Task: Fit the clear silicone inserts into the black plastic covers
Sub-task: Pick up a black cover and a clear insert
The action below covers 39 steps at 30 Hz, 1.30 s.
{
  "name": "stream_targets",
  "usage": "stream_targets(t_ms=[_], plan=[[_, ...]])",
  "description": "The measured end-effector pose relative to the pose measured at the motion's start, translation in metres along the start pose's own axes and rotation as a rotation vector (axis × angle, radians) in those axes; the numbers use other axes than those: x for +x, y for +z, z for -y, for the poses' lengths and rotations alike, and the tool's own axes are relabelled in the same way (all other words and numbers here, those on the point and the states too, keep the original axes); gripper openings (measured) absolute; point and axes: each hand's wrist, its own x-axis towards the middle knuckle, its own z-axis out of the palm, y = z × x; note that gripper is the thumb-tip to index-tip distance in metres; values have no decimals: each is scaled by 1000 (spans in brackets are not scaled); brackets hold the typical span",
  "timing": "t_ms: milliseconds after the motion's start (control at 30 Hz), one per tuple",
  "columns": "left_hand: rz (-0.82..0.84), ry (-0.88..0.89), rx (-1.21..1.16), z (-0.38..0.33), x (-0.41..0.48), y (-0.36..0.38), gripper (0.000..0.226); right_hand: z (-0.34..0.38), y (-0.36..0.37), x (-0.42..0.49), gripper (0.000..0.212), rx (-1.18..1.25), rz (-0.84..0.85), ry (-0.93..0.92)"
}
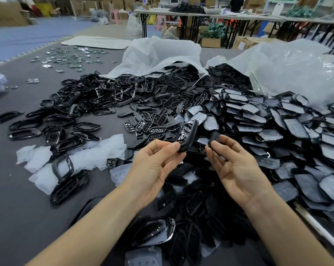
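Nearest, palms up over the grey felt desk [24, 208]: left hand [152, 166] pinching a glossy, curved black frame [188, 137], right hand [237, 167] gripping a small matte black cover [214, 138]; beyond, frosted floppy silicone inserts [97, 152] lying left, heaped black covers [289, 131] spilling from crinkled clear bags [296, 66]

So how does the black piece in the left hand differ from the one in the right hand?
The curved black frame in the left hand is long, thin and stands upright above the fingertips; the small black piece in the right hand is short, chunky and mostly hidden by the fingers. Both are black, each pinched at the fingertips over the pile.
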Motion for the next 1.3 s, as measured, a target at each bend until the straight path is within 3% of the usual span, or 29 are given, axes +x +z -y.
stream_targets(t_ms=[233, 367, 467, 600, 767, 1033, 1200, 1300], plan=[[13, 66, 28, 2, 0, 0, 12, -2, 3, -4, 33, -67, -9, -43], [40, 207, 337, 4, -4, 0, 20, -7, 5, -8, 13, -267, 18, -121], [66, 307, 584, 7, -7, 1, 29, -11, 6, -14, 16, -345, 62, -124], [34, 381, 760, 7, -9, 0, 32, -10, 8, -15, 22, -272, 79, -26], [17, 382, 818, 7, -8, -1, 35, -11, 9, -15, 10, -241, 104, 10], [33, 465, 926, 9, -10, -2, 32, -9, 6, -14, 13, -288, 91, 7], [52, 461, 898, 8, -9, -1, 28, -9, 6, -13, 17, -278, 88, 28], [84, 387, 752, 7, -8, 1, 32, -8, 6, -13, 17, -244, 94, 55]])
